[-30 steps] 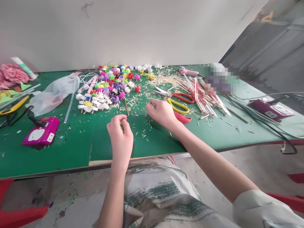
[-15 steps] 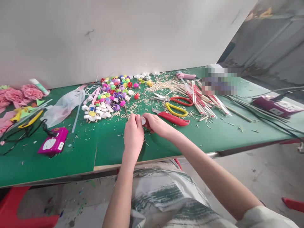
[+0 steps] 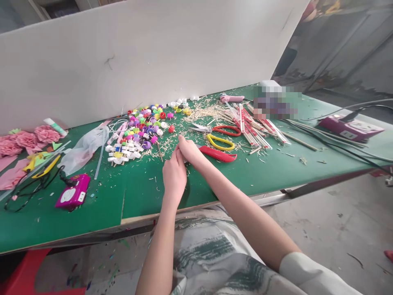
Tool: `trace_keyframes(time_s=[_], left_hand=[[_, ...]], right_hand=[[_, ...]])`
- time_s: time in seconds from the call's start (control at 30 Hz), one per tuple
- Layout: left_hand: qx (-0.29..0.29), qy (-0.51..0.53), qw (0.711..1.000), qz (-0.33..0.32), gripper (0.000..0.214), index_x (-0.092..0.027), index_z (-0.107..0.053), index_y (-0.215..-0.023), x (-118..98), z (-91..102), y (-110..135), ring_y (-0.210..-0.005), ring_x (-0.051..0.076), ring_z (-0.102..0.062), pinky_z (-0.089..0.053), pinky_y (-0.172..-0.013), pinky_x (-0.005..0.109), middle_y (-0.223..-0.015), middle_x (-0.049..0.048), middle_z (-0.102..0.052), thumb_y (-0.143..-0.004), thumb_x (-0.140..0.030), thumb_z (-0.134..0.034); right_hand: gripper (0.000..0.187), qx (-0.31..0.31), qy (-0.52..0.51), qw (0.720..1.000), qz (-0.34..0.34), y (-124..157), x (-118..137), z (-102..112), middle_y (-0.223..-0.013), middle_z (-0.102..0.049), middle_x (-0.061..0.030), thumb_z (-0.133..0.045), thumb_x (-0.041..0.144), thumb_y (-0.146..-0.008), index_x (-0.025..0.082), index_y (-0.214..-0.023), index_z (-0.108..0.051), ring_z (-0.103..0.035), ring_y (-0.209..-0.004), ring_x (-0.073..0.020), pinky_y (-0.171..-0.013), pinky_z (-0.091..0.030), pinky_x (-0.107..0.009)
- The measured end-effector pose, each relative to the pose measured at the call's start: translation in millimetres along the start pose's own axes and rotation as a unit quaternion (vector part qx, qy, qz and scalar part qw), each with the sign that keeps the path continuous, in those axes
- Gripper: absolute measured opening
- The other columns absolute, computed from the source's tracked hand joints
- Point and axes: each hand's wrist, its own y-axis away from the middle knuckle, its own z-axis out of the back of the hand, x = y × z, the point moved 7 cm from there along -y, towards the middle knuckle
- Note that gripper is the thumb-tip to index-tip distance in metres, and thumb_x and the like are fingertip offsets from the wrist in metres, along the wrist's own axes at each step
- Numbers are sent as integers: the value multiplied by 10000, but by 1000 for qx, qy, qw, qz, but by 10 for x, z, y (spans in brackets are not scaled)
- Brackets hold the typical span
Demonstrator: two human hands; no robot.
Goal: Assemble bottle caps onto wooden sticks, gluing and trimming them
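My left hand [image 3: 174,176] is closed, its thumb and fingers pressed together over the green table [image 3: 141,192]. Over its fingertips lies my right hand [image 3: 190,150], closed too, with its fingers pointing away from me. Whatever sits between the hands is hidden; a white bottle cap showed there in the earlier frame. A thin brown stick [image 3: 160,151] lies just left of my hands. Right of them is a red-handled cutter [image 3: 218,154], its blade partly covered by my right hand. Scissors [image 3: 221,139] with one orange and one yellow handle lie beyond it.
Colourful bottle caps [image 3: 150,123] are heaped behind left, with white caps on sticks [image 3: 121,151] in front. Thin sticks [image 3: 253,127] and a pink glue gun [image 3: 232,98] lie right. Purple power boxes [image 3: 73,191] with cables, a plastic bag [image 3: 82,149] and pink paper flowers [image 3: 26,140] stand around.
My right hand has moved over the fingertips of my left, covering the white bottle cap that was visible between them. The view has shifted slightly.
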Motion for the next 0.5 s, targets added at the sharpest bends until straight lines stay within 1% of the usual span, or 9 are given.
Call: trace_keyframes(time_s=[0.07,0.13,0.17,0.2,0.23,0.3,0.33,0.37,0.5], left_hand=[[-8,13,1000,3,439,-214,-626,-1174,19,18,-25,-946,268,-677,-474,-790,320,-997,104,-733,-993,-343,-247],[-18,29,999,1,441,-208,-625,-1188,35,48,-47,-1010,264,-665,-476,-848,332,-1069,103,-724,-992,-321,-246],[-24,37,999,1,441,-201,-628,-1179,42,66,-55,-1037,261,-656,-475,-867,336,-1102,106,-715,-991,-310,-245],[-27,46,999,1,439,-196,-631,-1168,49,82,-61,-1059,258,-649,-475,-880,338,-1131,108,-706,-990,-301,-245],[-30,54,998,4,434,-191,-634,-1154,59,97,-65,-1072,254,-644,-475,-886,339,-1151,112,-697,-989,-294,-246],[-34,70,997,18,424,-183,-642,-1115,87,124,-68,-1081,251,-640,-477,-892,342,-1164,121,-689,-986,-283,-251],[-35,78,996,25,421,-179,-648,-1085,102,134,-68,-1081,251,-639,-479,-892,346,-1160,126,-690,-984,-279,-252],[-36,85,995,31,420,-174,-653,-1053,117,142,-66,-1081,254,-638,-479,-892,352,-1152,131,-691,-982,-273,-251],[-48,106,992,40,426,-172,-649,-986,161,163,-62,-1041,269,-639,-484,-855,369,-1088,144,-700,-975,-281,-237]], right_hand=[[603,-6,4,1000,4,-34,22,-20,-751,-650,-115,-140,557,-943,204,-728,-578,-625,-755,-236,-640,-476,-320],[632,-5,15,1000,11,-43,55,-50,-795,-659,-114,-82,500,-967,192,-769,-597,-632,-766,-214,-654,-488,-308],[625,-2,26,1000,14,-43,75,-67,-823,-663,-107,-85,473,-979,181,-803,-609,-633,-766,-197,-668,-494,-305],[583,2,38,999,16,-42,97,-86,-864,-664,-96,-133,460,-991,170,-857,-621,-631,-774,-178,-690,-502,-306],[511,6,54,998,18,-42,122,-105,-916,-664,-84,-217,459,-995,161,-926,-627,-628,-792,-161,-716,-510,-312],[363,14,91,995,23,-46,179,-145,-1036,-646,-70,-425,450,-958,160,-1075,-610,-621,-863,-151,-772,-523,-343],[346,18,112,993,26,-48,209,-165,-1094,-631,-70,-501,434,-931,167,-1131,-594,-616,-907,-156,-797,-526,-363],[354,22,133,990,29,-50,239,-184,-1138,-617,-74,-541,415,-914,172,-1168,-582,-612,-947,-166,-818,-527,-380],[374,41,220,974,45,-38,334,-247,-1205,-590,-89,-562,381,-906,169,-1215,-563,-599,-1021,-194,-855,-522,-415]])
